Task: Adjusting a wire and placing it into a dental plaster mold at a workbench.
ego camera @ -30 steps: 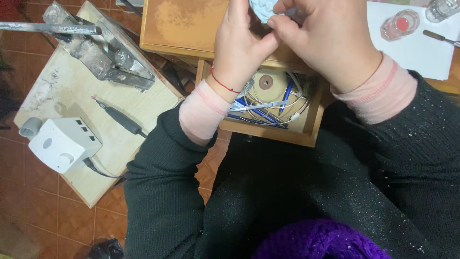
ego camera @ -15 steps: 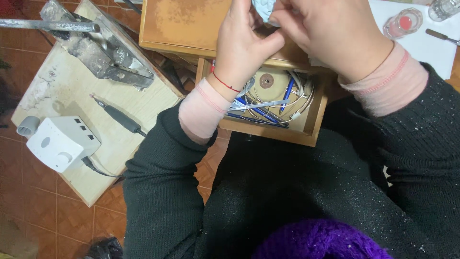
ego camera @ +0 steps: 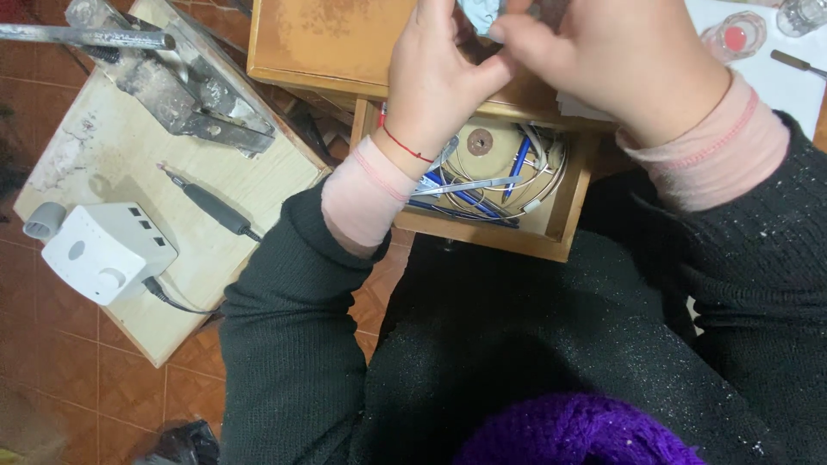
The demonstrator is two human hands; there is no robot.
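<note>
Shifted since the earlier frame: both hands sit slightly lower and nearer the camera, fingers working closer together. Left hand (ego camera: 435, 73): fingers curled, pinching a small pale-blue object (ego camera: 481, 13) at the top edge, above the wooden table (ego camera: 319, 43). Right hand (ego camera: 620, 60): closed over the same object, thumb pressing in. Below: open drawer (ego camera: 564, 228) with pens and wire. Side board: white control box (ego camera: 103, 251), handpiece (ego camera: 207, 202).

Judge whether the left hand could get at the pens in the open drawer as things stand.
Probably yes: the left hand is just above the drawer, whose pens lie uncovered, but it is busy with a pale blue object.
</note>
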